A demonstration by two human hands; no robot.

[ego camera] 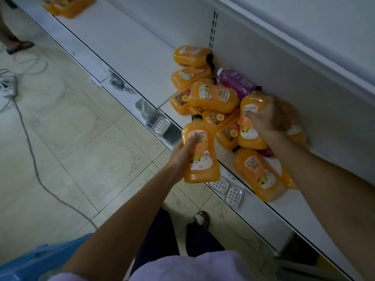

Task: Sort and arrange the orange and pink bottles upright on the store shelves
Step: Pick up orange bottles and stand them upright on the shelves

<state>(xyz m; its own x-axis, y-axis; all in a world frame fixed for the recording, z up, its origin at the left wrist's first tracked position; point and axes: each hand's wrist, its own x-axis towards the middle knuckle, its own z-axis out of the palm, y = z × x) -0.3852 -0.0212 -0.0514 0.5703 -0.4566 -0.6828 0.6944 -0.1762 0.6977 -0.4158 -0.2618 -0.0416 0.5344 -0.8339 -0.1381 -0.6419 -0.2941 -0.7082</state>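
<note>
Left hand point(181, 154) has its fingers wrapped round a flat-sided orange plastic bottle point(199, 159) with a black cap. It's held just off the shelf edge, cap pointing away from the person. Just to the right, the right hand point(263, 118) is clamped over a second orange bottle point(250, 128) in the heap. There's blur there, so I can't tell whether it has lifted free.

All round that right grip sits a jumble of orange bottles point(213, 97), lying on their sides and overlapping on the white metal shelf point(132, 49). I count about ten beyond the two in hand, though some are half buried, so that's rough.

There are two pink ones. A translucent pink bottle point(235, 82) with a white cap lies beyond the right hand by the back wall, and a darker pink bottle point(265, 153) peeks out on its near side. Far beyond the left hand there's a blurred cluster of orange bottles point(67, 7), number unreadable.

My call: early days. Nothing near the hands stands upright, and the colours are unsorted.
</note>
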